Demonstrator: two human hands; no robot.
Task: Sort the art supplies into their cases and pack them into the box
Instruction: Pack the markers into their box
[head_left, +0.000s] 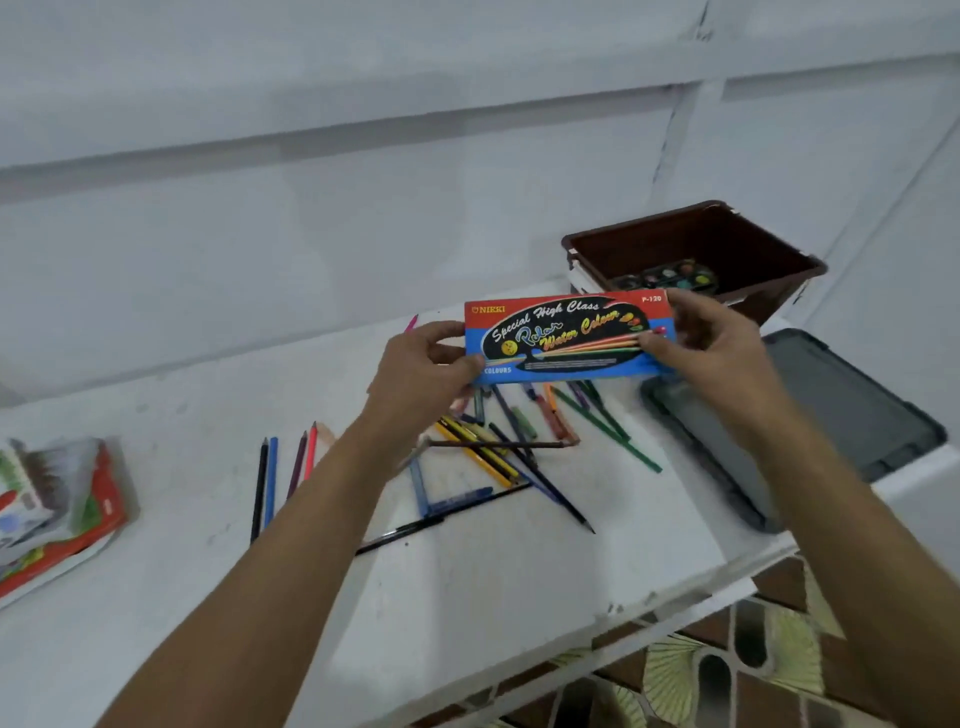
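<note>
A white bench (519, 582) is filling the frame. Mid-frame, the left hand (423, 366) and right hand (711, 345) are pinching the ends of a water colour case (569, 338). Behind, the brown box (696, 254) is holding a paint palette (670, 278); loose pencils (498, 452) are waiting below.

The case (569, 335) held between both hands hides the tops of the pencils (498, 447) lying below it, and its bottom-left print is too blurred to read beyond "COLOURS". The left hand (423, 371) covers the case's left end, the right hand (706, 343) its right end. Behind the right hand, the palette (667, 275) in the box (696, 254) shows only partly. Right of the right hand, the arm hides part of the lid (841, 405). Far left of the left hand, the packets (52, 509) are smeared and cut by the edge.
</note>
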